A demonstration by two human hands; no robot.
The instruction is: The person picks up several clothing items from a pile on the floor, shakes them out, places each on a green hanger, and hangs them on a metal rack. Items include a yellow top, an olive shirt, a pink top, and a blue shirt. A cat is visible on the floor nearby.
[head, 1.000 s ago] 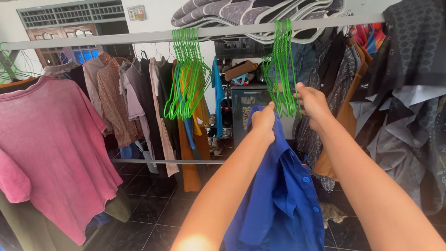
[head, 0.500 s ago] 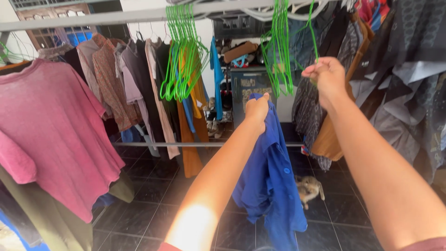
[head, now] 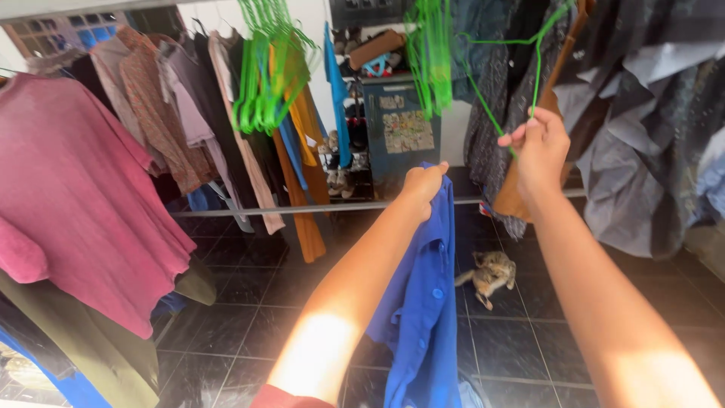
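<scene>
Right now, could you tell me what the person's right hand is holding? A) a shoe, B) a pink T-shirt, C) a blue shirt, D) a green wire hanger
D: the right hand grips the lower bar of a green wire hanger pulled away from the bunch, while the left hand holds up the blue button shirt.

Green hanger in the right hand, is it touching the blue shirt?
Apart. The head view shows the green hanger pinched in the right hand, with dark floor showing between it and the blue shirt held by the left hand.
</scene>
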